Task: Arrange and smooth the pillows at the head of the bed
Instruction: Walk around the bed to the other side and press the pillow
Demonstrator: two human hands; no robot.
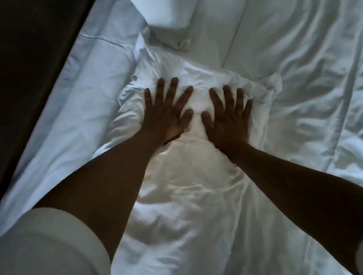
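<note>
1. Under both of my hands, near the middle of the view, lies a white pillow [178, 170], soft and heavily creased, running from the hands back towards me between my forearms; its near end is cut off by the bottom edge.
2. My left hand [165, 114] lies flat on the pillow with its fingers straight and spread, palm down, holding nothing.
3. My right hand [229, 116] rests just beside it in the same way, fingers straight and fanned, pressing the cloth; the two thumbs are near each other but apart.
4. Fabric bunches into a crumpled ridge just past the fingertips, and I cannot tell whether that ridge is the pillow's loose case end or a separate sheet.
5. A second pillow [162, 10] stands at the top, plump and smooth, its upper part cut off by the frame and its lower corner pinched into a small knot.
6. Right of it a long white bolster-like shape [260, 22] slants down; whether it is another pillow or folded bedding I cannot make out.
7. White wrinkled duvet [325, 104] fills the right side, with a faint sheen on its folds.
8. Along the left runs a dark surface [7, 64], too dim to identify.
9. Rolled pale sleeves [44, 256] cover my upper arms at the lower corners, the right one mostly out of frame.
</note>
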